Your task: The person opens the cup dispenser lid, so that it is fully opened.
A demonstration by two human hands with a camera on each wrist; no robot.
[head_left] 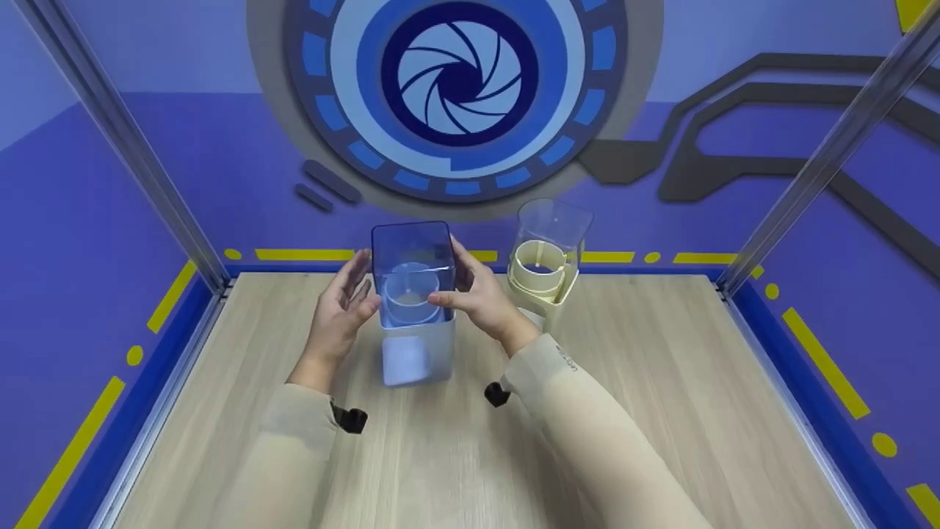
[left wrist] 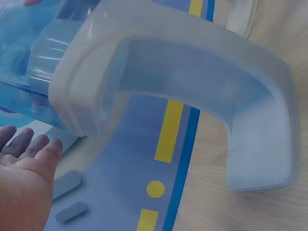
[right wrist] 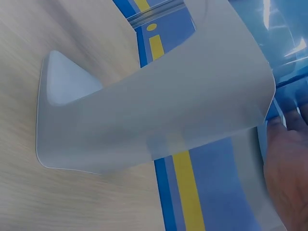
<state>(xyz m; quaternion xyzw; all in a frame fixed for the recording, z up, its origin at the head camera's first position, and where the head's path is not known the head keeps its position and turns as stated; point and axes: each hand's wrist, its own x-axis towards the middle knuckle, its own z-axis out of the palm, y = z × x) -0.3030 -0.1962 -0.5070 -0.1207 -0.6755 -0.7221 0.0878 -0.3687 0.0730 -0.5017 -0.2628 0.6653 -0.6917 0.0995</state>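
"Holding what, each hand?"

"In the right hand [head_left: 481,297], the blue tub [head_left: 413,316] — thumb on the front, fingers round the back. In the left hand [head_left: 339,308], nothing gripped: fingers loose, close by the tub's left side. (Touching it or not? Hard to tell.)"

"And where to look for the tub?"

"Between both hands, over the back part of the wooden table [head_left: 433,455], left of the cream holder [head_left: 540,283]. Resting or lifted? Also hard to tell."

"How best to hold it?"

"Snug but gentle with the right thumb and fingers. Probably wise to lay the left palm on the other side, to share the weight. Watch the pale stand [left wrist: 202,38] below — likely to swing or tip with just one side held. No hard squeezing of the thin-looking clear walls."

"And where to watch for bumps?"

"On the right, at the cream holder, near the right hand. Also at the back wall [head_left: 220,184], beyond the tub's tall rim."

"Where to find more room?"

"Toward the front, between the sleeves [head_left: 587,411]. Also to the left, up to the metal pole [head_left: 121,132]."
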